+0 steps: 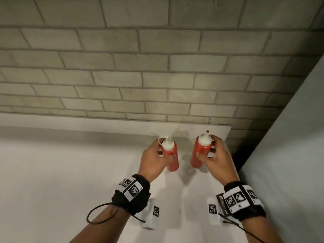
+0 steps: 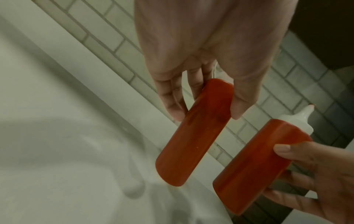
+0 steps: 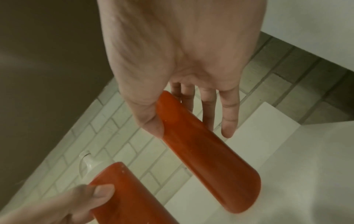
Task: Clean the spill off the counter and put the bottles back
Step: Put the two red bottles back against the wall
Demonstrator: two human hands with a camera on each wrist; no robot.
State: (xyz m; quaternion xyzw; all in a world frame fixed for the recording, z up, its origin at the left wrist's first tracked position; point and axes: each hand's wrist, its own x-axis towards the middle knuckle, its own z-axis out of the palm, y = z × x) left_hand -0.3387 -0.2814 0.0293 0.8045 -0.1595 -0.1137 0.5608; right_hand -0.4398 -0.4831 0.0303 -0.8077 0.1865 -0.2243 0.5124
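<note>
Two smooth, rounded red squeeze bottles with white cone caps, no labels or writing anywhere. Left hand (image 1: 154, 156) has its grip wrapped around the left bottle (image 1: 171, 156), right hand (image 1: 214, 157) grips the right bottle (image 1: 197, 155). Both sit just in front of the grey brick-tile wall (image 1: 157, 67), over the matte white counter (image 1: 61, 172).

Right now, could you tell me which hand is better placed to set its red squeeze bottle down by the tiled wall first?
Probably the left hand: its red squeeze bottle looks lower over the white counter.
</note>
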